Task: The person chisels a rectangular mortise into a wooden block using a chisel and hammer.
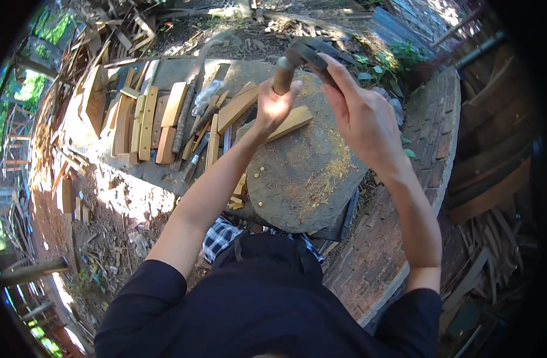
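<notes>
My left hand [274, 106] is closed round a wooden tool handle [283, 74] that stands upright with its rounded end up; its lower part is hidden. Close to that end is the dark metal head of a hammer [308, 52]. My right hand [369, 119] is closed on the hammer, its fingers partly hidden. Beneath my left hand, a pale wooden block [293, 122] lies on a round, worn chopping block [285, 200]. Shavings [321, 194] and a few small round wood bits [256, 175] are scattered on it.
Left of the round block, several cut wood pieces [147, 122], a clear plastic bag [207, 97] and a chisel-like tool [193, 167] lie on a grey slab [151, 173]. A brick ledge [369, 265] runs along the right. Scrap wood [130, 30] is heaped at the back left.
</notes>
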Available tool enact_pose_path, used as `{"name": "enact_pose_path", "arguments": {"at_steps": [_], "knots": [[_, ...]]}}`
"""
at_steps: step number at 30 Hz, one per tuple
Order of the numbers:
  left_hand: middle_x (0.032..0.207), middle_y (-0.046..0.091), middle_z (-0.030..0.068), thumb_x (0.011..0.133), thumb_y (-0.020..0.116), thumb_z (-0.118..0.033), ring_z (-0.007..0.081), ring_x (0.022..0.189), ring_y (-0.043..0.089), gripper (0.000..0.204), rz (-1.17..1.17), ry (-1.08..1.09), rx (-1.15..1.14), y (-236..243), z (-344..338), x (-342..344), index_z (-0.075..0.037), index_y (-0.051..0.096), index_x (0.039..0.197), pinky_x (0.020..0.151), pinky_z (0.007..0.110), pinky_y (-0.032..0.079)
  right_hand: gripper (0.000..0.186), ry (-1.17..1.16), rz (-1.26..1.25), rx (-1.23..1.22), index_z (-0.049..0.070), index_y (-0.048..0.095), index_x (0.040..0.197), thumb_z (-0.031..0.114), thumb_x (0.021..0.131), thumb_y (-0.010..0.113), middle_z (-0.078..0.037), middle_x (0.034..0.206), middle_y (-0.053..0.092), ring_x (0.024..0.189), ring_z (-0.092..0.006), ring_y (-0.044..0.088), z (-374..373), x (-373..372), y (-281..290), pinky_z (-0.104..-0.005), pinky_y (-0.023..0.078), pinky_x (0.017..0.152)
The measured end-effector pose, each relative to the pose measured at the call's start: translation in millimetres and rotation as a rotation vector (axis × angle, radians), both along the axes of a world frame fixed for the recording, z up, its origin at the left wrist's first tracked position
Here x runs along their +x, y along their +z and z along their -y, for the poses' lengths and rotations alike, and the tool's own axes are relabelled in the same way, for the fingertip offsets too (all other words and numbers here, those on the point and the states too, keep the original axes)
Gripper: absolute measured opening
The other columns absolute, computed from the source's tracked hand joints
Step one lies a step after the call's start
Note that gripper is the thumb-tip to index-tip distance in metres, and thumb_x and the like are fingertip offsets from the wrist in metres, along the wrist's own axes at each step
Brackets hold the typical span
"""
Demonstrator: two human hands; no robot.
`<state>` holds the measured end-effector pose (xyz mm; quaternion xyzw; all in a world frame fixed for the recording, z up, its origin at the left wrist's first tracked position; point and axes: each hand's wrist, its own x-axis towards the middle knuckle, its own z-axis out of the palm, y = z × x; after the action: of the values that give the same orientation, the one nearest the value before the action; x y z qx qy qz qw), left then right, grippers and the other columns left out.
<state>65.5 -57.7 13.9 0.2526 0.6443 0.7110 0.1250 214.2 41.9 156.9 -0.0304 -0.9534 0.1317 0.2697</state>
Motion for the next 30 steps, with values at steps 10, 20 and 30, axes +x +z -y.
{"name": "enact_pose_path", "arguments": {"at_steps": [10,20,30], "knots": [[0.063,0.05,-0.0054,0.091,0.072,-0.026,0.0052,0.06,0.044,0.034,0.047,-0.03,-0.04,0,8,-3,-0.006,0.053,0.071,0.053,0.026,0.037,0.04,-0.451,0.33,-0.001,0.024,0.057,0.135,0.028,0.096,0.063,-0.008,0.085,0.07,0.069,-0.0329,0.071,-56,33,-183,-0.0423,0.057,0.058],[0.057,0.052,-0.0029,0.09,0.072,-0.021,0.0054,0.044,0.045,0.027,0.015,-0.082,0.004,10,10,-4,-0.009,0.054,0.074,0.041,0.022,0.033,0.07,0.05,0.067,0.035,0.015,0.053,0.137,0.035,0.076,0.081,-0.007,0.132,0.051,0.124,-0.0274,0.046,-6,-47,-215,-0.0492,0.036,0.101],[0.057,0.05,-0.0015,0.092,0.068,-0.02,0.0059,0.042,0.042,0.024,0.133,-0.098,-0.228,15,-22,-33,-0.008,0.055,0.076,0.039,0.025,0.031,0.063,0.11,0.322,-0.106,0.019,0.057,0.12,0.04,0.068,0.085,-0.003,0.119,0.051,0.125,-0.0267,0.042,0,-65,-228,-0.0491,0.036,0.098]]}}
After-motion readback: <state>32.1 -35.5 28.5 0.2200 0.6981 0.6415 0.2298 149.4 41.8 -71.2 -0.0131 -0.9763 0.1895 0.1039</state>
